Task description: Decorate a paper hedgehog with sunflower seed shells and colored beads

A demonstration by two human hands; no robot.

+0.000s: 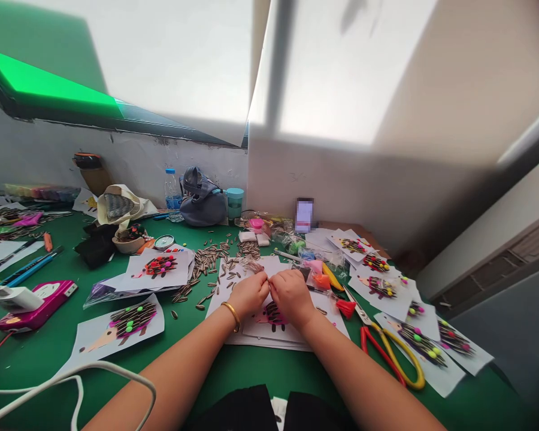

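My left hand (251, 293), with a gold bangle (232, 316) at the wrist, meets my right hand (291, 296) above the middle of the paper stack. The fingers of both are pinched together, tip to tip. Whatever lies between them is too small and too covered to name. Beneath the hands is a sheet with a hedgehog picture (276, 317), pink-bodied with dark seeds stuck on as spines, partly hidden by my right hand. Loose striped sunflower seeds (211, 258) are heaped beyond and left of the paper stack (220, 305).
Red-and-yellow scissors (386, 347) lie at the right, near several finished hedgehog cards (381, 287). Another card (121, 326) lies left, by a white cable (112, 366) and a pink power strip (40, 305). A bottle (173, 200), grey bag (202, 203) and phone (304, 215) stand behind.
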